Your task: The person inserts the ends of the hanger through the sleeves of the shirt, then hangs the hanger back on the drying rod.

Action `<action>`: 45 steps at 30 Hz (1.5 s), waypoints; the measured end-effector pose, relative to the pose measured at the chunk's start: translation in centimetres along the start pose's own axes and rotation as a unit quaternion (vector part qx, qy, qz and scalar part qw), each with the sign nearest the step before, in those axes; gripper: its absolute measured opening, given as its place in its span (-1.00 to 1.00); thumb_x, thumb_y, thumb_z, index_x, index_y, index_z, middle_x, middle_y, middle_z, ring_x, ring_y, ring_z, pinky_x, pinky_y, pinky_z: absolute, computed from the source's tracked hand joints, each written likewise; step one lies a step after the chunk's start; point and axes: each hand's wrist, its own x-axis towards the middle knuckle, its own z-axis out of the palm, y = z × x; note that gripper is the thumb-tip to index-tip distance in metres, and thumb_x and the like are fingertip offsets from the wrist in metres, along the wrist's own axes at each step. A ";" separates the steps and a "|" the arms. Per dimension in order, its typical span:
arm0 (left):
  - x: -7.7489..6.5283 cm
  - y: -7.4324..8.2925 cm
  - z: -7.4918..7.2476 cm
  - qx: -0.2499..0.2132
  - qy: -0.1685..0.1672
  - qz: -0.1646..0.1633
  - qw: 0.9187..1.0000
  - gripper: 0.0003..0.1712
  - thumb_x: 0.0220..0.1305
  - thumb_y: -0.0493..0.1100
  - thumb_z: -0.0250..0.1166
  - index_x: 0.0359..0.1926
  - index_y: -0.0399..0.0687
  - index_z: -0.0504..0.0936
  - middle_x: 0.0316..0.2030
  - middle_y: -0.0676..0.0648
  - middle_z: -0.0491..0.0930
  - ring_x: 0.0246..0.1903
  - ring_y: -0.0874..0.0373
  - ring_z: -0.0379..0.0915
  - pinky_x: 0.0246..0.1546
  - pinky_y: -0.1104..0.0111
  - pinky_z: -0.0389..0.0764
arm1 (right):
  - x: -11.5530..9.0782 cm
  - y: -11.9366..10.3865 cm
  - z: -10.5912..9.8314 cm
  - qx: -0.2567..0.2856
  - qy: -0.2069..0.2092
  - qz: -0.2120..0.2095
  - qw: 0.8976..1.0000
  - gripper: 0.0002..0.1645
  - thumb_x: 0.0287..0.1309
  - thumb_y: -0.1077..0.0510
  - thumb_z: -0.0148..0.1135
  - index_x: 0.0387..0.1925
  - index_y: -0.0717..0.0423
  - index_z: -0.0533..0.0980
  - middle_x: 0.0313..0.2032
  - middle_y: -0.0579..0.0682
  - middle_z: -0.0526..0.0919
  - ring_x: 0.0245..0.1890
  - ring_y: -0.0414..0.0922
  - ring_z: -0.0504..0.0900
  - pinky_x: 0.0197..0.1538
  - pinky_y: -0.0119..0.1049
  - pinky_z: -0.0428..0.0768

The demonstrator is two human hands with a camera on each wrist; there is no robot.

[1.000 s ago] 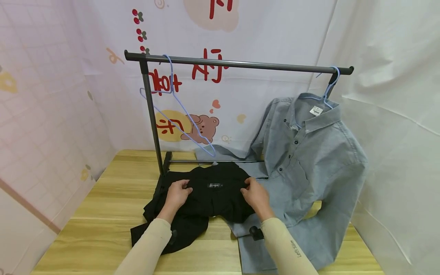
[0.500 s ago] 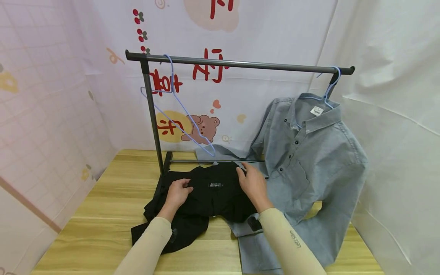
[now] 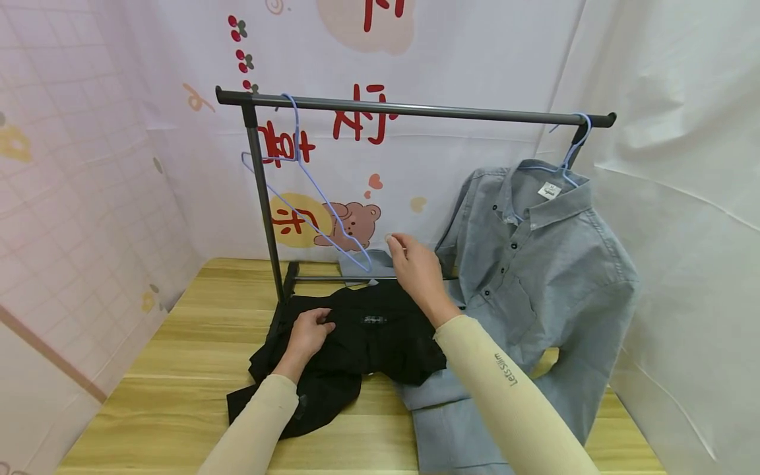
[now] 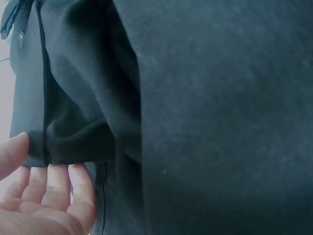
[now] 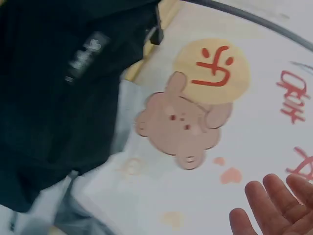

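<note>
A black garment [image 3: 386, 353] with a small printed mark lies bunched on the table, below the left end of a clothes rack. At its upper left part my left hand [image 3: 307, 335] pinches the cloth; in the left wrist view the thumb lies over the fabric edge and the fingers [image 4: 57, 183] under it. My right hand [image 3: 418, 274] is raised above the garment, holding nothing, its fingers apart in the right wrist view. To its left hangs a bare blue hanger [image 3: 297, 132], hooked on the rack's bar [image 3: 415, 111]; the hand does not touch it.
A grey-blue buttoned shirt [image 3: 516, 316] hangs on another blue hanger at the rack's right end, its lower part spread on the wooden table [image 3: 172, 369]. The rack's left post [image 3: 264, 204] rises behind the black garment. A printed white curtain [image 3: 475, 59] backs the table.
My right hand has let go of the black garment's right side and moved up and left toward the bare hanger. The left hand stays where it was on the garment.
</note>
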 end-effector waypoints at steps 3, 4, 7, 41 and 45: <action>0.1 0.0 0.0 -0.002 -0.002 -0.001 1.000 -0.55 0.38 -0.35 0.21 0.27 -0.30 0.51 0.17 -0.33 0.50 0.18 -0.20 0.39 0.14 -0.03 0.44 | 0.8 -1.8 -0.3 0.006 -0.018 -0.019 1.000 -0.45 0.53 -0.16 -0.12 0.31 0.03 0.46 0.15 0.00 0.61 0.12 -0.02 0.58 0.12 -0.01 0.53; 0.1 0.0 0.0 -0.001 -0.002 -0.001 1.000 -0.55 0.38 -0.35 0.21 0.27 -0.30 0.51 0.17 -0.33 0.50 0.18 -0.20 0.39 0.14 -0.03 0.43 | 1.0 -2.4 -0.4 0.005 -0.023 -0.023 0.999 -0.44 0.53 -0.17 -0.11 0.32 0.03 0.44 0.15 0.00 0.61 0.12 -0.03 0.58 0.11 -0.02 0.54; 0.1 0.0 0.0 -0.002 -0.002 -0.001 1.000 -0.55 0.38 -0.34 0.21 0.27 -0.29 0.51 0.17 -0.33 0.50 0.19 -0.20 0.38 0.15 -0.04 0.43 | 1.7 -4.2 -0.4 -0.002 -0.038 -0.040 0.998 -0.41 0.51 -0.19 -0.08 0.35 0.03 0.41 0.12 -0.01 0.62 0.08 -0.06 0.60 0.04 -0.05 0.58; 0.0 0.5 0.2 0.013 -0.005 0.016 1.000 -0.59 0.39 -0.37 0.18 0.23 -0.33 0.54 0.15 -0.34 0.53 0.17 -0.23 0.41 0.13 -0.05 0.45 | 3.9 -8.8 1.7 -0.003 0.015 -0.064 0.998 -0.69 0.45 0.12 0.12 0.07 0.10 0.66 -0.21 0.00 0.75 -0.48 -0.16 0.57 -0.46 -0.36 0.41; 0.2 0.5 0.1 0.016 -0.007 0.012 1.000 -0.59 0.39 -0.37 0.18 0.23 -0.33 0.53 0.16 -0.33 0.52 0.19 -0.23 0.40 0.15 -0.05 0.44 | 4.1 -8.6 1.3 0.003 0.043 -0.068 0.997 -0.71 0.42 0.14 0.17 0.03 0.12 0.68 -0.16 0.03 0.74 -0.37 -0.15 0.65 -0.35 -0.33 0.52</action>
